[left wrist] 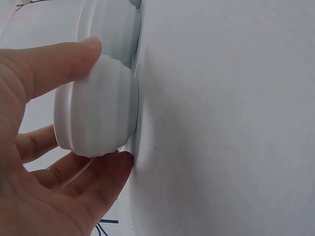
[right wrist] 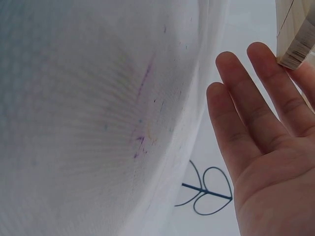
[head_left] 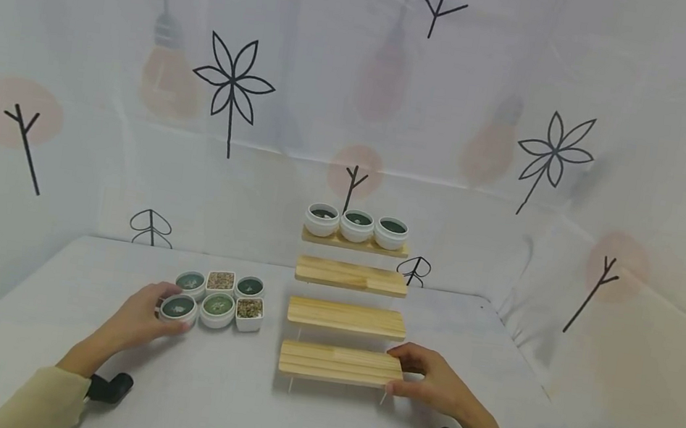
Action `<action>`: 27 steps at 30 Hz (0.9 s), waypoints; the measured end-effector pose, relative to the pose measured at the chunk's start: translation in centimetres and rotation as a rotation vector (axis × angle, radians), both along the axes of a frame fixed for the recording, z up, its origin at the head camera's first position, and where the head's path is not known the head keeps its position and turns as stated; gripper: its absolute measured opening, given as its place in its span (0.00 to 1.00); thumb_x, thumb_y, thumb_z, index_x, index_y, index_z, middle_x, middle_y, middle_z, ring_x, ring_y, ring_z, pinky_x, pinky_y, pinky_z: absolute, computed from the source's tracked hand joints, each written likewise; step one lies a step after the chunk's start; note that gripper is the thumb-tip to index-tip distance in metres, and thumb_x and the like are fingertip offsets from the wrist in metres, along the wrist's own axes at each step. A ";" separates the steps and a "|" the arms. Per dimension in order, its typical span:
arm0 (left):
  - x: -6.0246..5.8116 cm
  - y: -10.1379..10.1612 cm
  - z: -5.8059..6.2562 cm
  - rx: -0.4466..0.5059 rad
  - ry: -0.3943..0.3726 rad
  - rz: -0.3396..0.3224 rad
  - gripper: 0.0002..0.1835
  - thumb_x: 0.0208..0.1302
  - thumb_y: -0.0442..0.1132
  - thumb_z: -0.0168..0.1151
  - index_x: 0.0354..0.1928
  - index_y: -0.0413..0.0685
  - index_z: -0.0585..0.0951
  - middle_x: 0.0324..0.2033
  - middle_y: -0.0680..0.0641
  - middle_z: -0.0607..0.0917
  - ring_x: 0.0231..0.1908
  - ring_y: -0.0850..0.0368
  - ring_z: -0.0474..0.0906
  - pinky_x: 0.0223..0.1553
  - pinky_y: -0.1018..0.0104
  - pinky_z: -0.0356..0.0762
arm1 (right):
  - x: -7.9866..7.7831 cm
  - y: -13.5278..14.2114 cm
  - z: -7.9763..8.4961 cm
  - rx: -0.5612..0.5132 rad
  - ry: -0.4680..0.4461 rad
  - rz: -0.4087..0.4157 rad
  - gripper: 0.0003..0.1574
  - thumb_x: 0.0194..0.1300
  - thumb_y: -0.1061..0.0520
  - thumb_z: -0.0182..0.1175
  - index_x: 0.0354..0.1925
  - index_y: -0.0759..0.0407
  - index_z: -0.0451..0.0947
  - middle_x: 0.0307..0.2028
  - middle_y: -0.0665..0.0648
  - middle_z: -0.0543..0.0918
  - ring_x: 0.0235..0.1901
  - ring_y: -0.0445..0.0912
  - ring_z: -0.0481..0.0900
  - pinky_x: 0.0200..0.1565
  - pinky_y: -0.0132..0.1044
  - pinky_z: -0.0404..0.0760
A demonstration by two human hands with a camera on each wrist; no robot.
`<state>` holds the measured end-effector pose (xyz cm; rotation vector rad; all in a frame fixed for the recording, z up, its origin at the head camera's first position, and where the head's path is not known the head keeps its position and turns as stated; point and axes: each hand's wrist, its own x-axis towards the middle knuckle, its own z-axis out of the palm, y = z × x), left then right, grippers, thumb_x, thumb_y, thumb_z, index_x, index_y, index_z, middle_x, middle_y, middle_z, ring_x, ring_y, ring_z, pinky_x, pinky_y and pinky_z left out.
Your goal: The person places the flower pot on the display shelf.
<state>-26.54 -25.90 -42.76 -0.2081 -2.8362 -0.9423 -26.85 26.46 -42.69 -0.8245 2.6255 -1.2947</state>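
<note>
My left hand (head_left: pixel 133 320) grips a round white pot (head_left: pixel 179 307) with dark green contents, the nearest left of a small group on the table. In the left wrist view, the thumb presses one side of the ribbed white pot (left wrist: pixel 101 108) and the fingers curve around the other. At the right end of the lowest wooden shelf (head_left: pixel 335 363), my right hand (head_left: pixel 440 385) pinches the board between thumb and forefinger. In the right wrist view, the other fingers (right wrist: pixel 251 103) extend straight beside the shelf's corner (right wrist: pixel 295 44).
Beside the held pot stand round pots (head_left: pixel 218 306) and square pots (head_left: pixel 250 309) with green or speckled contents. Higher tiers (head_left: pixel 347 317) rise behind the lowest shelf. Three round white pots (head_left: pixel 356 227) sit on the top tier (head_left: pixel 355 244). A printed cloth (head_left: pixel 309 78) hangs behind.
</note>
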 end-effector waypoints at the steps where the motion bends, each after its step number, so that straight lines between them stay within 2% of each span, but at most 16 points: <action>1: 0.0 0.0 0.0 0.002 -0.004 0.002 0.42 0.49 0.52 0.73 0.60 0.33 0.68 0.55 0.31 0.73 0.52 0.36 0.71 0.51 0.42 0.72 | 0.0 0.0 0.0 -0.001 -0.002 0.000 0.26 0.53 0.51 0.71 0.50 0.52 0.77 0.43 0.50 0.82 0.44 0.45 0.81 0.49 0.36 0.77; 12: 0.0 0.0 0.0 0.014 -0.008 0.001 0.41 0.49 0.50 0.74 0.60 0.32 0.69 0.55 0.31 0.74 0.51 0.38 0.73 0.50 0.43 0.73 | 0.0 0.0 0.0 -0.003 -0.023 -0.003 0.26 0.54 0.51 0.71 0.51 0.53 0.77 0.44 0.51 0.81 0.45 0.46 0.80 0.49 0.38 0.78; 27: 0.3 0.2 0.6 -0.010 0.027 0.020 0.39 0.50 0.48 0.73 0.59 0.32 0.70 0.53 0.31 0.74 0.49 0.39 0.73 0.48 0.44 0.74 | 0.1 0.0 0.1 -0.013 -0.019 0.005 0.25 0.54 0.51 0.71 0.50 0.53 0.78 0.44 0.52 0.81 0.45 0.46 0.80 0.50 0.41 0.78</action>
